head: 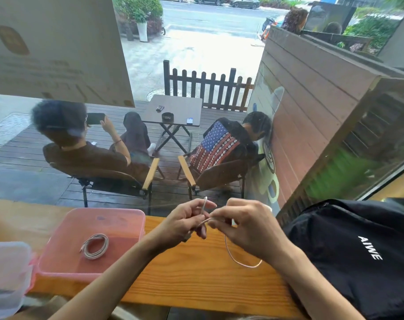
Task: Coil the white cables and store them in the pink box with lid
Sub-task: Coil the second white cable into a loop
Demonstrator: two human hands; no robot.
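My left hand (185,224) and right hand (245,225) both pinch the loose white cable (236,258) above the wooden counter (185,273), its slack looping under my right wrist, while a coiled cable (95,245) lies inside the open pink box (136,218) to my left.

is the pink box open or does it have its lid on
Open. The pink box has no lid on it: a coiled white cable lies in plain view inside. A translucent lid lies beside its left edge.

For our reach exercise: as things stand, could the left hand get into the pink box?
Probably yes: the pink box stands open beside the left hand, nothing between, but that hand pinches the white cable.
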